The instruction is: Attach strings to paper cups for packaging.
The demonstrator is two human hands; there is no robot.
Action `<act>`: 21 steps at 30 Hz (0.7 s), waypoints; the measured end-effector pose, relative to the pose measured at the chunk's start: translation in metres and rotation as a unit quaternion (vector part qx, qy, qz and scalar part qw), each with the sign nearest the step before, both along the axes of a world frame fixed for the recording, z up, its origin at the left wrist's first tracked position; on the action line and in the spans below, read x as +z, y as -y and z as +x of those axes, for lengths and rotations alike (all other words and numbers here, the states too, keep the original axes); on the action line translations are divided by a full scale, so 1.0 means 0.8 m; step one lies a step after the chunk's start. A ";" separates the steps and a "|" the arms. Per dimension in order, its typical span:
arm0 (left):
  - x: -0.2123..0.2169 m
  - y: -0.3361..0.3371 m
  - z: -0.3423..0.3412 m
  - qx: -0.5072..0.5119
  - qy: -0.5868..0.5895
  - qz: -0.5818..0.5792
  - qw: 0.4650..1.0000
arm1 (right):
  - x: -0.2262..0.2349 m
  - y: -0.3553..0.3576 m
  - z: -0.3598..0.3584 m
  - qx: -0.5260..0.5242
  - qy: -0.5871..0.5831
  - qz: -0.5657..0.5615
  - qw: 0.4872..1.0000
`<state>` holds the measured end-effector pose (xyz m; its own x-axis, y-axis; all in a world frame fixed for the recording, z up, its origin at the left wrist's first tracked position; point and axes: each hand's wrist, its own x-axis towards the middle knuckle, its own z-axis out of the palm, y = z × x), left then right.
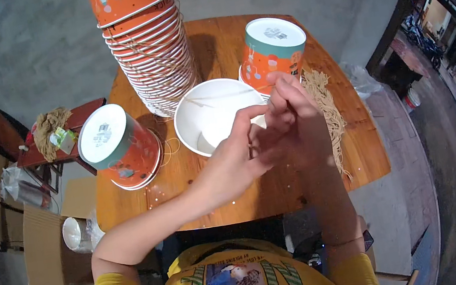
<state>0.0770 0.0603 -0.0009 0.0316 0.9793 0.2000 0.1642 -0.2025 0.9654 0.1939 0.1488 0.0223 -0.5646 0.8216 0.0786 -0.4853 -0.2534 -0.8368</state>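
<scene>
Over the middle of the table, my left hand and my right hand are close together, fingers curled. A thin tan cord runs from the mouth of a white paper bucket toward my right fingertips, which pinch it. The fingers of my left hand are closed too, but what they grip is hidden. The bucket lies tilted, its white inside showing, just left of my hands. Behind it rises a tall stack of nested orange paper buckets with cords hanging across their rims.
An upturned orange and green bucket stands at left, another at the back right. A bundle of tan cords lies by the table's right edge. Left of the table are a red bench with more cords and cardboard boxes.
</scene>
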 end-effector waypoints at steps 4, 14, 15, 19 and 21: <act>0.014 0.005 0.015 -0.011 0.094 -0.118 0.989 | 0.003 0.001 0.007 -0.026 -0.029 -0.017 0.999; -0.016 0.019 0.029 0.047 0.121 -0.090 0.987 | -0.029 -0.012 0.017 0.074 -0.134 -0.148 0.977; -0.016 0.015 0.033 0.046 0.121 -0.090 0.988 | -0.029 -0.011 0.017 0.075 -0.129 -0.143 0.979; -0.027 0.009 0.034 -0.010 0.187 -0.143 0.972 | -0.027 -0.009 0.016 0.057 -0.113 -0.117 0.985; -0.029 0.015 0.029 -0.040 0.159 -0.184 0.969 | -0.037 -0.022 0.017 0.034 -0.092 -0.105 0.990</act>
<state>0.1001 0.0482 -0.0241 0.1047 0.9830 -0.1511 -0.1545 0.1662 0.9739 0.2074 0.1666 -0.0074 -0.6109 0.7916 0.0170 -0.6002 -0.4490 -0.6619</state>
